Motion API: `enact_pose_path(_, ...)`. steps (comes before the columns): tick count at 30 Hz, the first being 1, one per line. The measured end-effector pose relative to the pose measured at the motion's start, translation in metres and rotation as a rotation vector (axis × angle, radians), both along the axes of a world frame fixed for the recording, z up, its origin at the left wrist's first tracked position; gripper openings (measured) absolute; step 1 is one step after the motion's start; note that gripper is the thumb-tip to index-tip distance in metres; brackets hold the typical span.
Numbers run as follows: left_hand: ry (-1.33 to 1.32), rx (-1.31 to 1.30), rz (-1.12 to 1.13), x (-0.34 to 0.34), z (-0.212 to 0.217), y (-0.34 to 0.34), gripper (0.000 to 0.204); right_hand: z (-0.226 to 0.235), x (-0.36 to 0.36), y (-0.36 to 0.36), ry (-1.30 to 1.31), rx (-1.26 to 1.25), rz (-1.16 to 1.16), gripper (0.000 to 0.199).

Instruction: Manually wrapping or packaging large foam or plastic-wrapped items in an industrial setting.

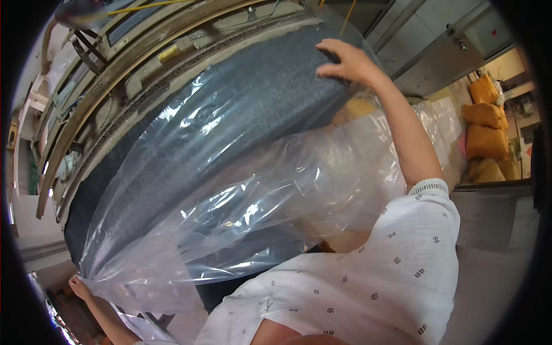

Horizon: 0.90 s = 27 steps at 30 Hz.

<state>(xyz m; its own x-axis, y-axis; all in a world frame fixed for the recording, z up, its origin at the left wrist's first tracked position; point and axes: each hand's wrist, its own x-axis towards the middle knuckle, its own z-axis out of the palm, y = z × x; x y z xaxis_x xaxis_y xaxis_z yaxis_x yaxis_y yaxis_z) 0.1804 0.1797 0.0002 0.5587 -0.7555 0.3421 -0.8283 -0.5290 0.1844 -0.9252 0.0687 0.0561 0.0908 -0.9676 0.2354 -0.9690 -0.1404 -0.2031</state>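
Observation:
A wide sheet of clear plastic film (247, 172) spreads across a dark, grey-black work surface (86, 201) and hangs over its near edge. At the lower left, my left hand (80, 286) is closed on a gathered corner of the film, and folds fan out from that grip. My right hand (351, 63) lies at the far right end of the dark surface, its fingers spread apart with nothing held in them. Whether its palm touches the film there, I cannot tell. Nearer to me, the loose part of the film is crumpled and shiny.
Along the far side of the surface runs a long machine frame (109, 86) with metal rails and a small yellow part (169, 54). Several orange-brown bundles (487, 118) are stacked at the right beyond a doorway. A metal door or panel (443, 60) stands at the upper right.

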Motion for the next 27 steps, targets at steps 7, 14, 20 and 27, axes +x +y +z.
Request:
enact_pose_path(7, -0.08, -0.175, 0.027, 0.027, -0.001, -0.03, 0.04, -0.052, -0.031, -0.07, -0.151, -0.047, -0.196, 0.049)
enact_pose_path(14, 0.38, -0.574, 0.013, -0.145, -0.027, -0.118, 0.037, -0.013, -0.083, -0.077, 0.007, 0.303, -0.681, 0.066)
enact_pose_path(20, 0.575, -0.729, -0.046, -0.182, -0.014, -0.13, 0.027, 0.018, 0.222, -0.035, -0.636, -0.063, 0.281, 0.017)
enact_pose_path(27, 0.13, -0.817, 0.13, -0.136, -0.033, -0.121, 0.024, -0.003, 0.493, 0.14, -0.929, 0.9, 0.969, 0.025)
